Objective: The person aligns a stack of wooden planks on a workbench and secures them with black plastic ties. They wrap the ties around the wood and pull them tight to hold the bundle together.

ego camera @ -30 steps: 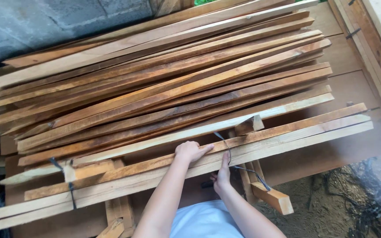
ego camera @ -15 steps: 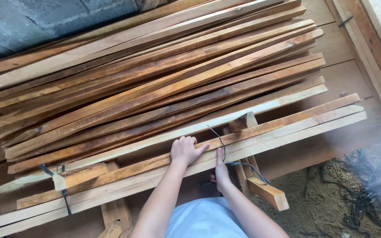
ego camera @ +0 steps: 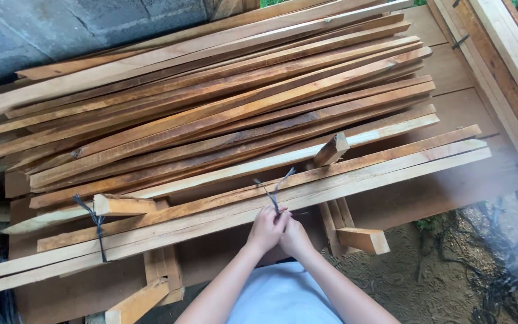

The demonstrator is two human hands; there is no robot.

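My left hand [ego camera: 265, 229] and my right hand [ego camera: 295, 236] are pressed together over the front bundle of long pale wooden slats [ego camera: 355, 174]. Both pinch the two ends of a dark strap [ego camera: 273, 191] that sticks up above my fingers in a V. The strap runs around the bundle. A second dark strap [ego camera: 96, 225] binds the same bundle further left. Behind lies a big pile of brown wooden slats [ego camera: 223, 102].
Short wooden blocks [ego camera: 331, 150] stick up between the bundle and the pile, another block [ego camera: 364, 240] juts out below on the right. A wooden frame [ego camera: 505, 66] runs along the right. Grey block wall [ego camera: 61, 30] at the back. Dirt ground [ego camera: 445, 282] with dark straps at lower right.
My left hand left the top of the slats and joined the right hand. Both strap ends are now gathered and pulled up together at the bundle's front.
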